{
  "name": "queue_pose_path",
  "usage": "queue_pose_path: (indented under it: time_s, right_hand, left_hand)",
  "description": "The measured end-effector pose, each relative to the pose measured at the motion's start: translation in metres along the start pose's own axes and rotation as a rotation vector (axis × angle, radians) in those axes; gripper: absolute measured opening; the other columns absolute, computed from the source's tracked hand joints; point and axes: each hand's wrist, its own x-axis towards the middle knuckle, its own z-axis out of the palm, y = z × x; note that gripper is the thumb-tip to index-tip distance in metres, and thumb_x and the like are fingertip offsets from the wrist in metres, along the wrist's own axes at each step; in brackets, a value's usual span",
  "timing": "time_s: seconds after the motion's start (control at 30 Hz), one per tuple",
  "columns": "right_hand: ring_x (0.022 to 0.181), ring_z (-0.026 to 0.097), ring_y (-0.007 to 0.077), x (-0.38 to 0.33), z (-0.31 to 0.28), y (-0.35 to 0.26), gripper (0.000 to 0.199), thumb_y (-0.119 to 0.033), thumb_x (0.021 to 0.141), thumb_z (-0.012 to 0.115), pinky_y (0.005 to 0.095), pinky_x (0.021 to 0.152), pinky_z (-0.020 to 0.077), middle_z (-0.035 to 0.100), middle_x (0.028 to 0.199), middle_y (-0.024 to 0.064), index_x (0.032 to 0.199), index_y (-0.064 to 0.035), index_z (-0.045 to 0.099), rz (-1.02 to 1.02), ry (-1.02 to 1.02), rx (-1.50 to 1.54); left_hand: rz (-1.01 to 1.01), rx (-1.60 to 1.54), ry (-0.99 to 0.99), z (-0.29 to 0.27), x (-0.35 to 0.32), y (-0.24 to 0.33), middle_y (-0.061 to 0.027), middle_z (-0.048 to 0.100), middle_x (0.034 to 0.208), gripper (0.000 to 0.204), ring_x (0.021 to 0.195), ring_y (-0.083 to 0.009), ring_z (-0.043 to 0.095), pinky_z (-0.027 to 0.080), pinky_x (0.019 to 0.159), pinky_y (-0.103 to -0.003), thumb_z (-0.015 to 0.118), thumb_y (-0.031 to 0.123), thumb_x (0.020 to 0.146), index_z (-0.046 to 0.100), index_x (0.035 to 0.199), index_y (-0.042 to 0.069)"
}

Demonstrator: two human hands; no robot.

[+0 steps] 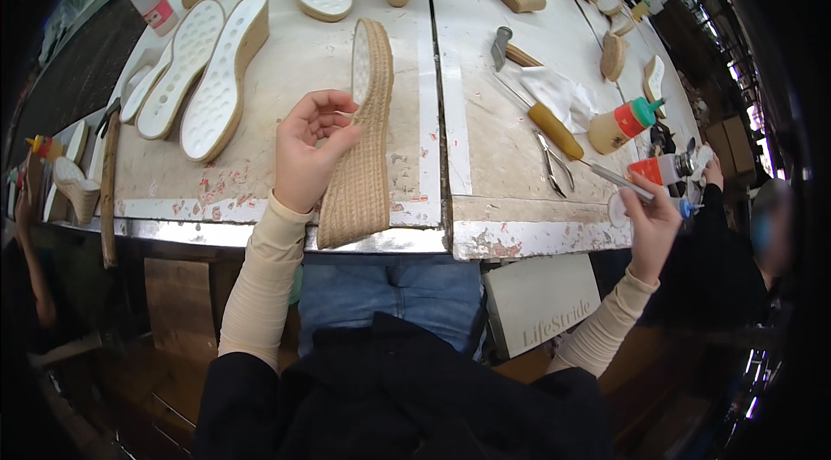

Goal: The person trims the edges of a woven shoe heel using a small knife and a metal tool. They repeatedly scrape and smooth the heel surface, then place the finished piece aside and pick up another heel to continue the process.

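Observation:
A woven-rope wedge sole (368,157) rests on its side at the table's front edge, its white dimpled face turned left and its heel jutting past the edge. My left hand (313,148) is closed at its upper rim, thumb and fingertips pinching there; any small thing between them is too fine to see. Over the right side of the table, my right hand (653,222) grips a slim grey stick-like tool (621,180). That tool's far end points left, close to a wooden-handled tool (556,131). Nippers (554,167) lie just to the left, handles spread.
Several white-topped wedge soles (223,79) lie at left, more along the back. Right of centre are a hammer (501,49), white cloth (567,96), green-capped bottle (619,127) and red-and-white bottle (658,170). A wooden stick (109,192) overhangs the front edge. People work at both sides.

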Motion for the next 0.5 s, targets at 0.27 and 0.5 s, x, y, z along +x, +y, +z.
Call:
queue_pose_path:
  time_s: [0.27,0.5]
  right_hand:
    - [0.07,0.057,0.0052,0.009,0.079,-0.027,0.016,-0.005,0.089,0.069,0.0199,0.062,0.0455,0.064,0.082,0.0012,0.102,0.0034,0.066,-0.188,-0.168,0.184]
    - [0.068,0.059,0.006,0.023,0.127,-0.042,0.01,-0.003,0.087,0.069,0.0207,0.06,0.0473,0.062,0.076,0.0015,0.091,0.0035,0.063,0.047,-0.617,0.099]
  left_hand:
    - [-0.005,-0.022,0.011,0.001,0.0,0.001,-0.0066,0.063,0.102,0.031,0.086,-0.0092,0.057,0.049,0.079,-0.022,0.067,-0.004,0.079,0.059,0.11,-0.004]
    - [-0.082,-0.051,0.051,0.002,0.003,-0.002,-0.0042,0.066,0.092,0.02,0.078,-0.0083,0.06,0.05,0.074,-0.021,0.067,-0.003,0.082,0.064,0.101,-0.004]
